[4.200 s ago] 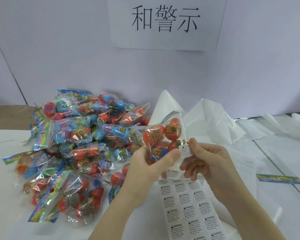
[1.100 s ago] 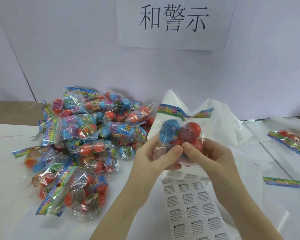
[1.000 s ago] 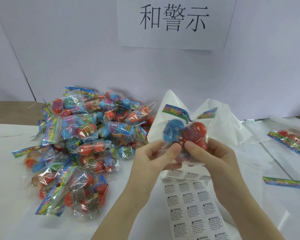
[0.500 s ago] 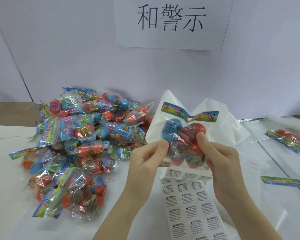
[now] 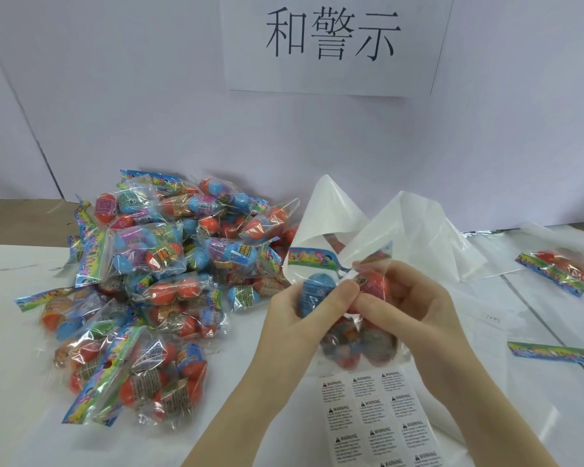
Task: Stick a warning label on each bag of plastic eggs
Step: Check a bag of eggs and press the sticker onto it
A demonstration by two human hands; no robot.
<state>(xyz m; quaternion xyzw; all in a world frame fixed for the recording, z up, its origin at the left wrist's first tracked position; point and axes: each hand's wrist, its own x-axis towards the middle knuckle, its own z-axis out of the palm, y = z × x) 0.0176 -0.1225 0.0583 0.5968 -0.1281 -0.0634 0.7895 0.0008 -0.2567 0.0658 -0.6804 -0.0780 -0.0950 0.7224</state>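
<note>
Three large black characters, 和警示, are seen printed on the white paper sign taped to the wall. "WARNING" with a triangle symbol is read on every small label of the white sticker sheet; the finer print below is too small.

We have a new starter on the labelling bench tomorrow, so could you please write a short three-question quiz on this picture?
1. True or false: both hands grip one bag of eggs.
2. Where does the sheet of warning labels lie?
A. under the held bag, in front of the person
B. on top of the pile of bags
C. taped to the wall
3. Fill in: one lone bag lies far to the person's ____.

Key: 1 true: left hand and right hand hold it. 2 A. 3 right.
</note>
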